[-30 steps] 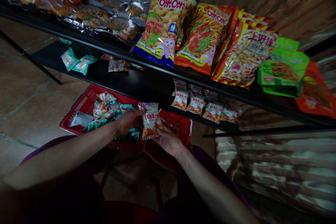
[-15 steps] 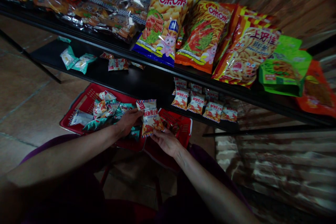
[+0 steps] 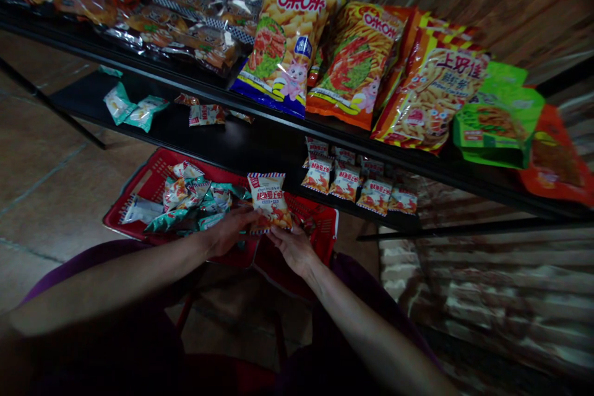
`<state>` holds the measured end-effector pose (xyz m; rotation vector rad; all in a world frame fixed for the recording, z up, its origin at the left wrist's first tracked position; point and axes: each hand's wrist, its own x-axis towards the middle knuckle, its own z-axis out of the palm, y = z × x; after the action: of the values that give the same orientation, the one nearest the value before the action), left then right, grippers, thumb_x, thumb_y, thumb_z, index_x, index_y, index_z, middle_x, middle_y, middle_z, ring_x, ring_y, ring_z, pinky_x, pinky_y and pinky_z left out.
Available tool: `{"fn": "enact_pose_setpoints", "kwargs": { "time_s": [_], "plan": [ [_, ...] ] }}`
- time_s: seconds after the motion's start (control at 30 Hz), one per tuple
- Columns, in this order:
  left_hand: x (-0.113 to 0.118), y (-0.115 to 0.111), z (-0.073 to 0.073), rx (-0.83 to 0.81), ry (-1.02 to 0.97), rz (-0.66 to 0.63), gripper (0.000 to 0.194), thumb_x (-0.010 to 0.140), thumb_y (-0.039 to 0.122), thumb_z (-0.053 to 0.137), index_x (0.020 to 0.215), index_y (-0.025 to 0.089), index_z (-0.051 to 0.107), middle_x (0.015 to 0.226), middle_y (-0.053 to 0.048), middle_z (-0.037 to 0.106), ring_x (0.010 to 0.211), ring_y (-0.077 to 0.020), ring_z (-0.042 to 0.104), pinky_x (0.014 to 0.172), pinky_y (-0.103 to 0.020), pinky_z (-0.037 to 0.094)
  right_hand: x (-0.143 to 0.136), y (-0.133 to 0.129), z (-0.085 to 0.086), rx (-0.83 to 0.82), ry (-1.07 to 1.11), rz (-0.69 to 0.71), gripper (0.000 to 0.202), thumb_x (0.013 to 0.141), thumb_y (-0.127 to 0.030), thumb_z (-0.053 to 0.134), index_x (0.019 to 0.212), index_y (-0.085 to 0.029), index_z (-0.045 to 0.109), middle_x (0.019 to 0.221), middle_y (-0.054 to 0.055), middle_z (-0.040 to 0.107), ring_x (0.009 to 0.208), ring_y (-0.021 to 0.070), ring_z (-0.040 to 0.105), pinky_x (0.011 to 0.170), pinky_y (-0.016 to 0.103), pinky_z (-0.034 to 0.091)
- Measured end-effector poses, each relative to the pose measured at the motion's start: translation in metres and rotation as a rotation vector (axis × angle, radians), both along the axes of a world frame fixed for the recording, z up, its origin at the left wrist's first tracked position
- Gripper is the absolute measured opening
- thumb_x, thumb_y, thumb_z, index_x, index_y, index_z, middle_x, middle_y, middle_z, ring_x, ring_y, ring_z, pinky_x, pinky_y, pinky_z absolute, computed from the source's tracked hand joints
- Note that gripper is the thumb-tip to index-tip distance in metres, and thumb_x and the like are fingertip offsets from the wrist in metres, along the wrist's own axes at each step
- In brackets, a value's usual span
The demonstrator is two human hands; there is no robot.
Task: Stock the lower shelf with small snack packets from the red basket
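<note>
Between my hands, above the red basket [image 3: 134, 180], is a small white-and-orange snack packet [image 3: 269, 201], upright with its printed front facing me. My left hand [image 3: 231, 229] grips its lower left edge, and the fingertips are partly hidden. At the lower right edge, my right hand [image 3: 292, 249] pinches the same packet between thumb and fingers. Below and to the left, the basket holds a heap of teal packets [image 3: 218, 199] and white-and-orange packets [image 3: 176, 193]. Dark contents in its right part are hard to make out.
Several matching packets [image 3: 344, 180] stand in rows on the lower black shelf [image 3: 264, 147]. Teal packets [image 3: 146, 112] lie at its left end. Large snack bags [image 3: 283, 37] and clear-wrapped foods [image 3: 180, 28] fill the upper shelf, whose edge overhangs the lower one.
The packet has shifted slightly right and now stands straighter. My left hand has slid down from its upper left side to the lower left edge. The right hand still holds the bottom corner.
</note>
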<state>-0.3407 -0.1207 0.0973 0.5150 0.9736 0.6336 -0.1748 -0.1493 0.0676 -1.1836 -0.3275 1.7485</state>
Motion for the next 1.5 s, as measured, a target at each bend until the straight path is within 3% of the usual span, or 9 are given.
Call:
{"fn": "enact_pose_setpoints", "kwargs": {
  "time_s": [0.07, 0.3, 0.4, 0.5, 0.67, 0.8, 1.07, 1.3, 1.5],
  "plan": [
    [0.004, -0.008, -0.004, -0.015, -0.043, -0.021, 0.038, 0.069, 0.038, 0.072, 0.100, 0.019, 0.064, 0.109, -0.009, 0.067, 0.100, -0.0209, 0.061, 0.085, -0.036, 0.048, -0.002, -0.001, 0.000, 0.034, -0.029, -0.013, 0.051, 0.052, -0.015, 0.082, 0.098, -0.025, 0.064, 0.086, -0.004, 0.071, 0.078, 0.0106, 0.064, 0.076, 0.025, 0.052],
    [0.006, -0.009, -0.014, -0.006, 0.041, 0.123, 0.044, 0.049, 0.036, 0.083, 0.084, 0.014, 0.066, 0.091, -0.008, 0.070, 0.087, -0.0212, 0.064, 0.085, -0.036, 0.049, 0.003, 0.000, 0.006, 0.104, -0.167, 0.114, 0.041, 0.060, -0.033, 0.079, 0.097, -0.025, 0.065, 0.100, 0.000, 0.070, 0.095, 0.0176, 0.061, 0.086, 0.034, 0.047],
    [0.001, -0.007, -0.014, 0.041, 0.114, 0.066, 0.041, 0.050, 0.035, 0.081, 0.082, 0.015, 0.066, 0.087, -0.006, 0.069, 0.085, -0.0202, 0.063, 0.078, -0.033, 0.050, 0.018, 0.010, 0.010, 0.059, -0.223, 0.064, 0.036, 0.064, -0.045, 0.075, 0.094, -0.026, 0.067, 0.109, 0.000, 0.068, 0.106, 0.0200, 0.058, 0.087, 0.035, 0.045],
    [-0.002, -0.008, -0.014, 0.057, 0.193, -0.073, 0.033, 0.054, 0.033, 0.078, 0.077, 0.014, 0.064, 0.079, -0.004, 0.068, 0.075, -0.0170, 0.062, 0.070, -0.030, 0.050, 0.030, 0.020, 0.014, 0.039, -0.233, -0.015, 0.035, 0.063, -0.049, 0.074, 0.088, -0.027, 0.068, 0.102, -0.001, 0.070, 0.101, 0.0182, 0.060, 0.082, 0.030, 0.047],
    [-0.003, -0.012, -0.020, 0.084, 0.201, -0.234, 0.030, 0.056, 0.033, 0.078, 0.071, 0.012, 0.062, 0.067, -0.002, 0.065, 0.062, -0.0122, 0.059, 0.063, -0.026, 0.049, 0.037, 0.027, 0.015, 0.041, -0.147, -0.012, 0.032, 0.055, -0.037, 0.082, 0.076, -0.019, 0.068, 0.077, 0.001, 0.072, 0.067, 0.0132, 0.063, 0.061, 0.025, 0.049],
    [-0.001, -0.015, -0.020, -0.031, 0.103, -0.060, 0.037, 0.057, 0.033, 0.079, 0.086, 0.016, 0.064, 0.090, -0.005, 0.069, 0.078, -0.0148, 0.064, 0.071, -0.026, 0.050, 0.040, 0.029, 0.008, -0.019, -0.173, -0.102, 0.029, 0.053, -0.032, 0.084, 0.068, -0.016, 0.065, 0.062, -0.001, 0.068, 0.049, 0.0081, 0.056, 0.047, 0.021, 0.044],
    [0.011, -0.036, -0.016, -0.231, 0.007, -0.046, 0.034, 0.061, 0.035, 0.079, 0.080, 0.010, 0.065, 0.078, -0.009, 0.070, 0.073, -0.0159, 0.065, 0.074, -0.028, 0.052, 0.028, 0.030, 0.002, -0.030, -0.086, -0.204, 0.029, 0.053, -0.028, 0.084, 0.071, -0.015, 0.066, 0.068, 0.000, 0.070, 0.057, 0.0108, 0.061, 0.053, 0.022, 0.050],
    [0.014, -0.035, -0.017, -0.149, -0.012, 0.015, 0.034, 0.054, 0.028, 0.084, 0.078, 0.010, 0.069, 0.087, -0.010, 0.071, 0.080, -0.0168, 0.065, 0.078, -0.029, 0.053, 0.030, 0.034, 0.012, -0.054, -0.137, -0.192, 0.024, 0.054, -0.025, 0.083, 0.064, -0.015, 0.064, 0.054, -0.004, 0.064, 0.044, 0.0081, 0.054, 0.038, 0.019, 0.041],
    [0.016, -0.036, -0.011, -0.072, 0.028, 0.027, 0.036, 0.050, 0.034, 0.085, 0.074, 0.011, 0.070, 0.082, -0.008, 0.072, 0.077, -0.0157, 0.064, 0.079, -0.029, 0.051, 0.032, 0.036, 0.011, -0.063, -0.093, -0.193, 0.015, 0.065, -0.022, 0.077, 0.075, -0.016, 0.067, 0.066, -0.001, 0.070, 0.055, 0.0109, 0.062, 0.051, 0.021, 0.052]
  ]
}}
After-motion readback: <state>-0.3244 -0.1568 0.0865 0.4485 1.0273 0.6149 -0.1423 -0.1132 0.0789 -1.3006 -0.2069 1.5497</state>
